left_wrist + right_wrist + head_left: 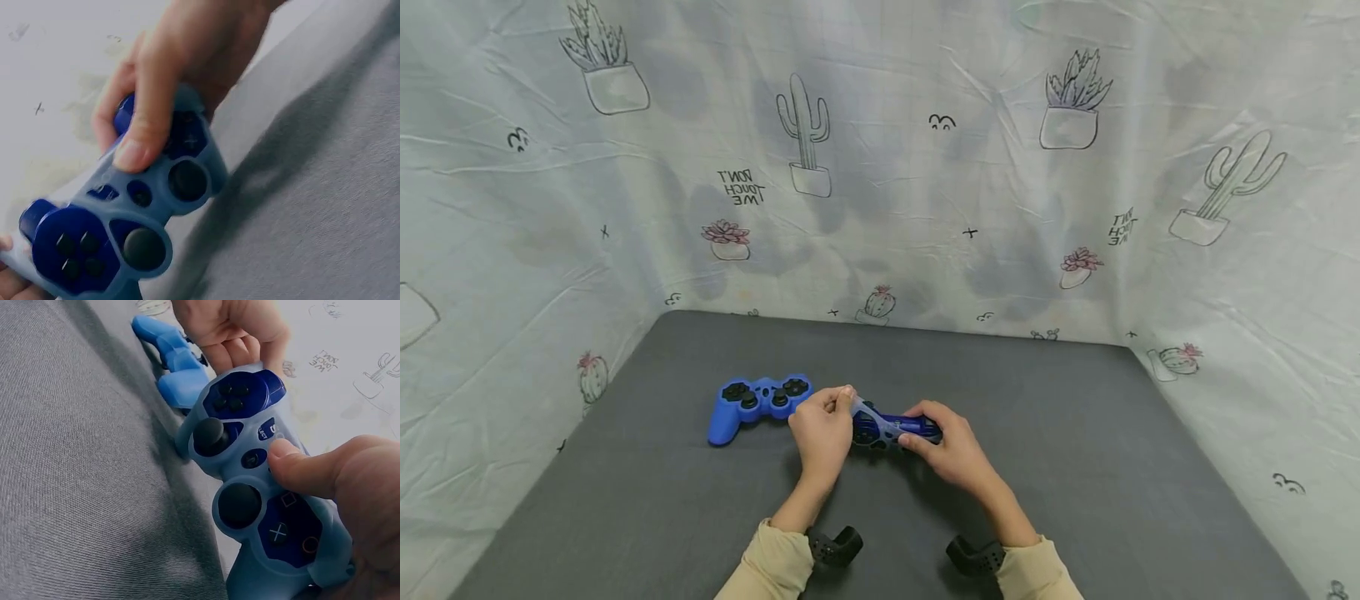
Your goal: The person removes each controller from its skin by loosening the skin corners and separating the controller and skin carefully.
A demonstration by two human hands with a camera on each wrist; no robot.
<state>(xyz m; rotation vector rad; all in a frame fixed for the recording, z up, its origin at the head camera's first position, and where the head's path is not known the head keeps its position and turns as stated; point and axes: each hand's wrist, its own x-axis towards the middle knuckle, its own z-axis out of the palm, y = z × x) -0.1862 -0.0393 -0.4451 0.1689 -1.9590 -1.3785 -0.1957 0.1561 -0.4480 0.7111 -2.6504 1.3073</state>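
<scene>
Both hands hold a dark blue game controller (867, 427) dressed in a translucent pale-blue silicone cover (265, 565). My right hand (953, 443) grips its right-hand side, with the thumb (303, 465) lying across the front near the centre buttons. At the other end, by the direction buttons, my left hand (822, 435) pinches the edge of the cover with curled fingers. The right wrist view shows both black thumbsticks poking through the cover. A second controller, bright blue (763, 398), lies on the table just left of my left hand.
A dark grey cloth-covered table (1060, 475) spreads under the hands. White fabric (895, 150) printed with cactus drawings hangs behind it and along both sides. Black wrist devices (835, 547) sit at both beige sleeve cuffs.
</scene>
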